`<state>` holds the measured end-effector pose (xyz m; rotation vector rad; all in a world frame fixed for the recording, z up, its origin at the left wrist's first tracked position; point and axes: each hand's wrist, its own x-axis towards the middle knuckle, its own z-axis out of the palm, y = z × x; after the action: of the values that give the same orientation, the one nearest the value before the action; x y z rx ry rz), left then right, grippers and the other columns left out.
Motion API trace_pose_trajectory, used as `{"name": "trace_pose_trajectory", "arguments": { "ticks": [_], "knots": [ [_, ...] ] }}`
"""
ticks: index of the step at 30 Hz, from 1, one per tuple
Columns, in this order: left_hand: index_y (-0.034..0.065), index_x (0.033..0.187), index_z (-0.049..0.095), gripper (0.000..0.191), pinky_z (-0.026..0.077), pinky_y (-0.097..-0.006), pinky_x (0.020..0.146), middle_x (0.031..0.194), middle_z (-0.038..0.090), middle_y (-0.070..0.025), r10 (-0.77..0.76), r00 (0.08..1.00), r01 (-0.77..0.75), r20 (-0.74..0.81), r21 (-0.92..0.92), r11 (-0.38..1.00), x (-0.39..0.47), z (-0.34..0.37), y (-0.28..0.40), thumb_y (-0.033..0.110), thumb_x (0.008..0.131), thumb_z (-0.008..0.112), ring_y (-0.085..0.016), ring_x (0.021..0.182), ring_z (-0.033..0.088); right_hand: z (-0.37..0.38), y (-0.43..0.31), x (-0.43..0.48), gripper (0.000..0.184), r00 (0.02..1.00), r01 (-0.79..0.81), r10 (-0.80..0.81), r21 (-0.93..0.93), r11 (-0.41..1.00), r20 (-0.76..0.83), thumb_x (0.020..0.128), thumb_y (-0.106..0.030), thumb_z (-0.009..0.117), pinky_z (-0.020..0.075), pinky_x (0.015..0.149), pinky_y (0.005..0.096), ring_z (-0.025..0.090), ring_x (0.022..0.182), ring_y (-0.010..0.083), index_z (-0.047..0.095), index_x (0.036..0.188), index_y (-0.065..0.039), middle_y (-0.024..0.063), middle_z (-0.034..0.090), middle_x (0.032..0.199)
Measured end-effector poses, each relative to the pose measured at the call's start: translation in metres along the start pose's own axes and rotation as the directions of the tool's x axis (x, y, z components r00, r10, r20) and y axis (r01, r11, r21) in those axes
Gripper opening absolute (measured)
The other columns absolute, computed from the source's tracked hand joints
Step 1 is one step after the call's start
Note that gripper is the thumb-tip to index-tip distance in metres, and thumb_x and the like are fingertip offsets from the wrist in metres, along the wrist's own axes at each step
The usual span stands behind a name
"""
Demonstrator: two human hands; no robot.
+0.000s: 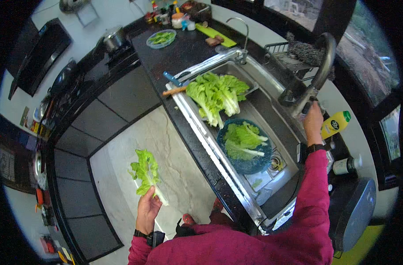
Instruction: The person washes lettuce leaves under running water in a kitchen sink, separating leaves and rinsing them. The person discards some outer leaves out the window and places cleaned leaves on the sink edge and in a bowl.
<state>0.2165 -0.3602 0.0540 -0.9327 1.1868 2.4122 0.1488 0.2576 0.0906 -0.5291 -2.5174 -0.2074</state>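
Observation:
A romaine-like lettuce leaf (145,172) with a pale stem is pinched in my left hand (147,210), out over the floor left of the counter. My right hand (313,123) reaches across the sink and grips the lever (307,107) at the base of the tall metal faucet (325,63). Below, a blue-green basin (244,167) sits in the steel sink (282,159) with several loose lettuce leaves (244,135) in it. Opened lettuce heads (218,92) are heaped at the sink's far end. Whether water runs from the faucet is unclear.
Beside the lettuce heap, a wooden handle (175,90) and a blue handle (171,79) stick out over the sink's edge. A yellow cleaner bottle (335,125) stands behind my right hand. Farther off are a bowl of greens (161,38), a green cutting board (214,34) and a smaller tap (244,36).

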Motion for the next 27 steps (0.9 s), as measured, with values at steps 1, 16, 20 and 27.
{"name": "trace_pose_trajectory", "arguments": {
  "ticks": [1,16,20,27],
  "knots": [
    [0.0115,0.099,0.060,0.019,0.052,-0.0286,0.072,0.090,0.065,0.0014,-0.027,0.996,0.028,-0.082,0.004,1.000,0.005,0.002,0.005,0.011,0.082,0.069,-0.013,0.078,0.062,-0.014,-0.007,-0.003,0.029,0.999,0.043,-0.042,0.031,0.999,-0.032,0.078,-0.008,0.062,0.0492,0.074,0.0413,0.058,0.096,0.0330,0.057,0.107,-0.007,0.0132,0.057,0.109],
    [0.0126,0.099,0.059,0.020,0.052,-0.0271,0.056,0.081,0.063,0.0024,0.018,0.963,-0.028,0.268,0.036,0.999,0.081,0.040,0.092,0.015,0.082,0.069,-0.010,0.064,0.060,-0.216,-0.062,-0.008,0.027,0.905,-0.083,0.148,0.177,0.981,-0.399,0.080,-0.007,0.066,0.0437,0.052,0.0283,0.052,0.054,0.0152,0.059,0.107,-0.008,0.0072,0.058,0.082],
    [0.0129,0.102,0.060,0.020,0.051,-0.0244,0.054,0.080,0.063,0.0021,-0.028,0.932,0.000,0.361,0.077,0.997,0.115,0.046,0.140,0.015,0.083,0.068,-0.010,0.063,0.059,-0.266,-0.142,0.007,0.020,0.856,0.027,0.065,0.172,0.985,-0.512,0.079,-0.007,0.067,0.0425,0.050,0.0271,0.050,0.054,0.0149,0.060,0.098,-0.005,0.0067,0.058,0.078],
    [0.0129,0.107,0.057,0.024,0.047,-0.0255,0.059,0.091,0.060,0.0015,-0.125,0.888,0.030,0.442,0.216,0.976,0.170,0.072,0.226,0.011,0.084,0.066,-0.012,0.071,0.054,-0.238,-0.306,0.041,0.025,0.964,0.258,-0.243,0.151,0.954,-0.113,0.073,-0.019,0.072,0.0424,0.050,0.0362,0.053,0.055,0.0268,0.053,0.065,-0.006,0.0080,0.053,0.065]
  ]
}}
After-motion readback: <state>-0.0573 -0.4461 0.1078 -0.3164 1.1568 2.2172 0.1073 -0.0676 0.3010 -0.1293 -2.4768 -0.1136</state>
